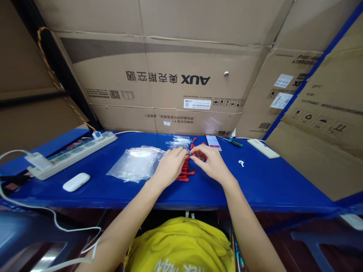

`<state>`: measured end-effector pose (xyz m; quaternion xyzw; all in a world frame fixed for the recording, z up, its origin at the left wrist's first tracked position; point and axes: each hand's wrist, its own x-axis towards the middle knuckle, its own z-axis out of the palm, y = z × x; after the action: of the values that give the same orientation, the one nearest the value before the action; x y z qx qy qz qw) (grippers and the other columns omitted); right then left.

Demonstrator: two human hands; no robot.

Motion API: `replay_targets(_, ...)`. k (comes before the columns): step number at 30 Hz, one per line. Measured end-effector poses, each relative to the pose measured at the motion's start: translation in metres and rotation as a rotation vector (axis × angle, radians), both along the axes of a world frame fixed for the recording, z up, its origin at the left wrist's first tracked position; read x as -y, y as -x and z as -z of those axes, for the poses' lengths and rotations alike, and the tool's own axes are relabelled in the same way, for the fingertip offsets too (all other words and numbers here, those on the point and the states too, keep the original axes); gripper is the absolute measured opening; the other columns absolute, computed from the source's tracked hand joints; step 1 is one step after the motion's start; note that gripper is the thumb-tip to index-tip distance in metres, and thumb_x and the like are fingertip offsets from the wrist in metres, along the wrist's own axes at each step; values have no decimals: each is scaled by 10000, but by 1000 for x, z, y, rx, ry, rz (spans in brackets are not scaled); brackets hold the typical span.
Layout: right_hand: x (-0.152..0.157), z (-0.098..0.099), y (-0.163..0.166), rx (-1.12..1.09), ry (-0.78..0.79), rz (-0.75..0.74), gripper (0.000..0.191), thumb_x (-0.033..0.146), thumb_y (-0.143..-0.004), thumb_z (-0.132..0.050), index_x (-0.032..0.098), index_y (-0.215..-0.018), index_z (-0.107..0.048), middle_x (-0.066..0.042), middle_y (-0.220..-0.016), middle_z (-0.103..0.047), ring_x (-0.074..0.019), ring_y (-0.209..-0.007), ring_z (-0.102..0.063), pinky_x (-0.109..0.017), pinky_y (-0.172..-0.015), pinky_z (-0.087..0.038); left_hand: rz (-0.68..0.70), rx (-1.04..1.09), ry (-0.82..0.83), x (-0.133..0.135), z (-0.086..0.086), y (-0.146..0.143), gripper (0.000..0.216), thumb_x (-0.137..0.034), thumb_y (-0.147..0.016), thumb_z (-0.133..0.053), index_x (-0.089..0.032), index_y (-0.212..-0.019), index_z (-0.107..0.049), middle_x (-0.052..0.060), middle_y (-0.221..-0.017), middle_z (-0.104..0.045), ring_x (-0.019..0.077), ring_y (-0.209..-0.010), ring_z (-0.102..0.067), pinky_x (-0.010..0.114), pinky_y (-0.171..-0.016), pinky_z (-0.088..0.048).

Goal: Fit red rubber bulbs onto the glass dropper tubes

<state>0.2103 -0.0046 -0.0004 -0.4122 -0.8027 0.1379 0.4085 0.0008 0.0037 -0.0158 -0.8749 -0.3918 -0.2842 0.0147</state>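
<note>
My left hand (171, 164) and my right hand (210, 162) meet over a blue table (119, 189), fingertips pinched together around a small red piece I cannot make out clearly. Under and between the hands lies a cluster of small red pieces (185, 173). A pile of clear plastic bags (136, 164) lies just left of my left hand. More small clear bags (178, 141) lie behind the hands.
A white power strip (73, 153) with a plugged adapter sits at the left, a white earbud case (76, 182) in front of it. A phone (213, 142), a green screwdriver (234, 142), a white device (263, 148) and one earbud (241, 163) lie right. Cardboard boxes (170, 75) wall the back.
</note>
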Motion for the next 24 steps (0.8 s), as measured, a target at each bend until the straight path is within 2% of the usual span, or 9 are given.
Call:
replay_targets(3, -2, 6, -1, -153, 39, -34, 229, 264, -973, -656, 253, -1201, -644, -23, -968, -734, -190, -820, -697, -310, -747, -555, -16, 37, -15, -1, -1, 0, 316, -242, -1141, -296, -198, -1065, -600, 111, -1058, -660, 264, -977, -642, 409, -890, -516)
replay_targets(5, -2, 7, 1, -231, 61, -35, 290, 247, -944, -655, 255, -1231, -612, -29, -986, -743, -196, -851, -723, -316, -759, -581, -8, 82, 13, 0, -1, 0, 315, -258, -1144, -291, -202, -1047, -585, 109, -1041, -642, 261, -958, -625, 409, -889, -518)
replay_targets(10, 1, 3, 7, -222, -2, 10, 121, 213, -927, -616, 235, -1017, -693, -42, -1012, -776, -199, -881, -742, -338, -815, -606, 46, 163, 38, 0, 0, 0, 312, -279, -1150, -283, -204, -1116, -584, 102, -1052, -647, 259, -984, -630, 409, -914, -521)
replay_targets(17, 3, 4, 8, -240, -63, -4, 122, 212, -929, -650, 235, -1005, -743, -32, -952, -788, -191, -820, -740, -331, -775, -614, 57, 243, -20, -3, 3, 2, 322, -288, -1154, -302, -195, -1123, -609, 113, -1069, -687, 246, -991, -655, 385, -915, -521)
replay_targets(24, 4, 8, 15, -369, -65, -23, 108, 293, -922, -773, 247, -1019, -784, -37, -932, -824, -217, -812, -792, -371, -801, -667, 39, 300, -10, 0, -1, 2, 328, -306, -1158, -306, -206, -1060, -602, 86, -975, -674, 224, -899, -642, 357, -864, -529)
